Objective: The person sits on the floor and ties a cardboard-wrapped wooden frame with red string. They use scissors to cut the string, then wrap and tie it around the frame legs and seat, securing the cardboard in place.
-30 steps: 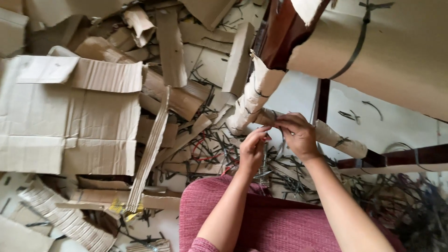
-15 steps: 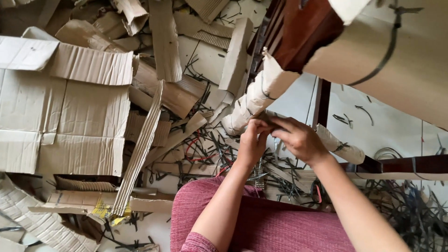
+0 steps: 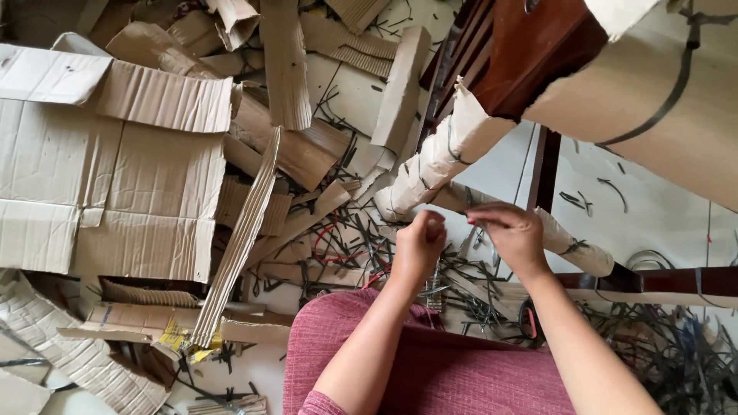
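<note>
My left hand (image 3: 419, 246) is closed in a fist and my right hand (image 3: 515, 234) is pinched shut, a few centimetres apart. Both sit just in front of a cardboard-wrapped furniture leg (image 3: 438, 165) that runs diagonally from a dark wooden frame (image 3: 530, 61). They seem to pinch a thin dark strap between them, but the strap itself is hard to make out. The wrapped leg carries on past my right hand (image 3: 573, 246), bound with dark ties.
A flattened cardboard box (image 3: 115, 184) lies at the left among loose cardboard strips (image 3: 238, 246). Several black strap offcuts (image 3: 354, 238) litter the white floor. A large cardboard-wrapped panel (image 3: 653, 100) with a black band fills the upper right. My pink-clad lap (image 3: 446, 369) is below.
My hands have drawn slightly apart and come down off the wrapped leg. The view has shifted a little downward.
</note>
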